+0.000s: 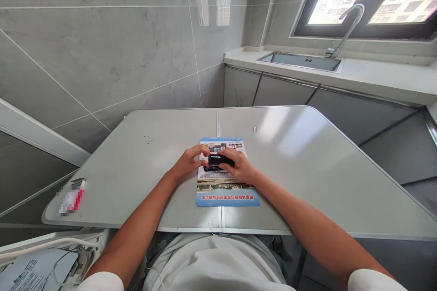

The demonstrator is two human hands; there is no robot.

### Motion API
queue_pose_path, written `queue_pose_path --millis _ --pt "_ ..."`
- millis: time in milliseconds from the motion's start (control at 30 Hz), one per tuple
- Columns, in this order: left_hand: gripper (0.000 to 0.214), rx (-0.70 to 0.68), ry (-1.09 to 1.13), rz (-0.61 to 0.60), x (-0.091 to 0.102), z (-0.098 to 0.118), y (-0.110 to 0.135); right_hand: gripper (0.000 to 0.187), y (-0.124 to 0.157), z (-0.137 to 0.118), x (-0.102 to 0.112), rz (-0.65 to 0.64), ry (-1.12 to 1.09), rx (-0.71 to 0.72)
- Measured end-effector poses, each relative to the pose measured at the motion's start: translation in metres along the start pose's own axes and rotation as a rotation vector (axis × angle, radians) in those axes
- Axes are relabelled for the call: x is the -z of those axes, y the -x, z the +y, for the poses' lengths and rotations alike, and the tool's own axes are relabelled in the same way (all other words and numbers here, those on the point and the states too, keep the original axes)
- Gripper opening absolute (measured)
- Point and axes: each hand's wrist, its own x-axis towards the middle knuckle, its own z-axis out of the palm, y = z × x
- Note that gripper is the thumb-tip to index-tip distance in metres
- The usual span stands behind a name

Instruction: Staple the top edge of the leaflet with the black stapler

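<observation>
A glossy black, elongated object that looks like a stapler (215,159) lies across a printed leaflet (227,199) in the middle of the table. My right hand (239,165) wraps over its right end, thumb on the near side and fingers on the far side. At the left end, the thumb and fingertips of my left hand (189,162) curl against it. Both hands hide parts of the object. The leaflet has blue bands at its top and bottom, small photos and text, and faces away from me.
A small silvery piece (254,129) lies right of the leaflet on the pale folding table (341,191). Tiny dark bits (148,139) are scattered at left. A red-and-white item (72,200) lies near the left edge. Beyond stand a counter, sink (303,61) and faucet (351,22).
</observation>
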Motion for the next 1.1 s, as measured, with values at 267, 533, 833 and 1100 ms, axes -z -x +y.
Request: queue_pose_path --millis 267,533,833,1100 --pt "0.045 0.136 -0.468 -0.208 -0.002 -0.014 -0.001 0.031 -0.001 0.057 0.057 0.289 0.34 -0.399" --pt "0.038 0.203 -0.535 -0.267 -0.009 -0.012 -0.004 0.034 0.016 0.083 0.105 0.108 0.365 -0.631" --pt "0.068 0.136 -0.542 -0.265 -0.019 -0.009 -0.01 0.028 0.011 0.07 0.085 -0.014 0.272 -0.423" --pt "0.067 0.059 -0.503 -0.203 -0.013 -0.006 -0.007 0.032 0.014 0.074 0.081 -0.001 0.327 -0.363"
